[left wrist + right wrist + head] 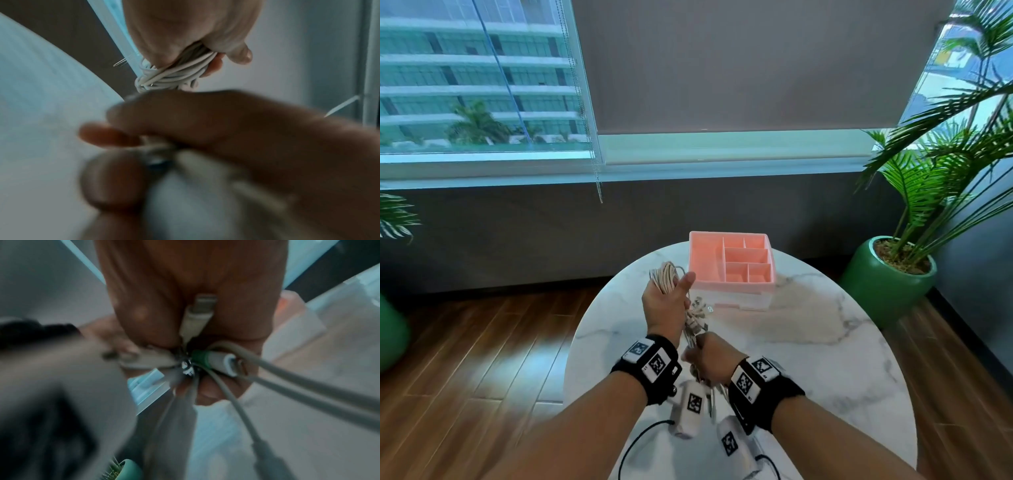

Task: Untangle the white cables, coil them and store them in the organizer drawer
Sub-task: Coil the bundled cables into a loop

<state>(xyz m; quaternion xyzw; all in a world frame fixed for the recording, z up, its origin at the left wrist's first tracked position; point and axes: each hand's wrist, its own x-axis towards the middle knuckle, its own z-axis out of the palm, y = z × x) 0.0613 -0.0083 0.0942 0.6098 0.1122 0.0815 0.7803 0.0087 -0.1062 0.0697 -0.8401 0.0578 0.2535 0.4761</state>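
Note:
A bundle of white cables (666, 278) is looped into a coil, and my left hand (667, 303) grips it above the marble table (808, 359). In the left wrist view the coil (174, 73) sits in the curled fingers (213, 65). The cables' plug ends (697, 317) hang down to my right hand (710, 356), which grips them just below. In the right wrist view several connectors (202, 313) fan out of that fist (185, 288). The pink organizer (703, 260) stands beyond the hands, its top compartments showing nothing inside, a pale drawer (743, 301) under them.
A green pot with a palm (887, 281) stands on the floor right of the table. Another green pot (390, 332) is at the far left. A window sill and grey wall lie behind the table. Wooden floor surrounds it.

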